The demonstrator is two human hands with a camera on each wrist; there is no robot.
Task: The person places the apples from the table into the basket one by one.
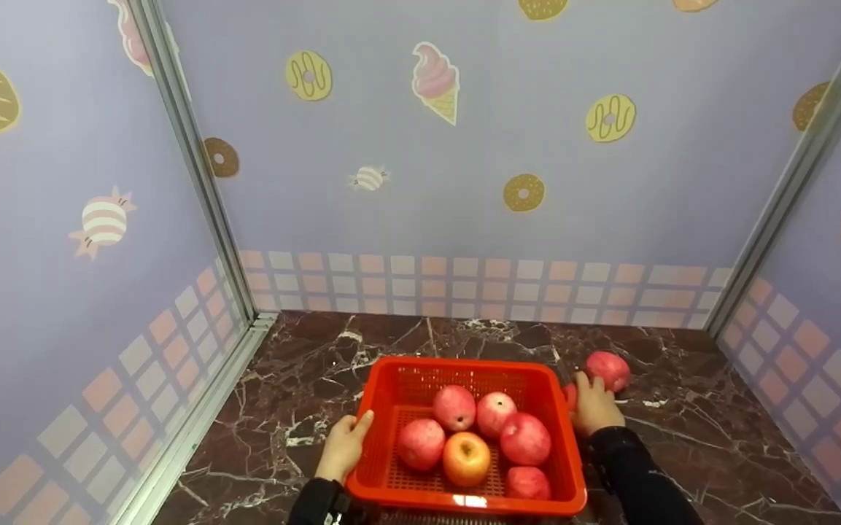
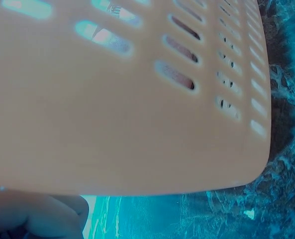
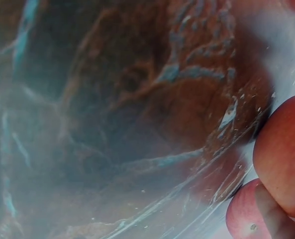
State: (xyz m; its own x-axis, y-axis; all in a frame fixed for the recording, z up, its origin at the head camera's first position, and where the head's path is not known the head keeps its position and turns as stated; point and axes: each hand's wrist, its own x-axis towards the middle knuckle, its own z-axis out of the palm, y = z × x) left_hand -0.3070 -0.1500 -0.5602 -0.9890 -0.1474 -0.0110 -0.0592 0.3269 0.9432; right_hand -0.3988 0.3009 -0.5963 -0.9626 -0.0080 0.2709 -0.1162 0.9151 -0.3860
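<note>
A red plastic basket [image 1: 470,364] stands on the dark marbled surface with several apples inside, most of them pinkish red and one yellow-orange apple [image 1: 466,459] near the front. My left hand [image 1: 342,446] holds the basket's left rim, with its fingers [image 2: 35,214] at the rim's edge in the left wrist view. Just outside the right wall, my right hand [image 1: 595,408] grips a red apple [image 1: 570,396], largely hidden behind the fingers. Another red apple [image 1: 607,370] lies right beyond the fingertips. Both apples appear at the lower right of the right wrist view.
Lilac panels [image 1: 478,146] with sweets printed on them enclose the marbled tabletop [image 1: 303,408] at the back, left and right. Metal frame strips [image 1: 205,182] run up the corners, and another strip edges the tabletop's left side.
</note>
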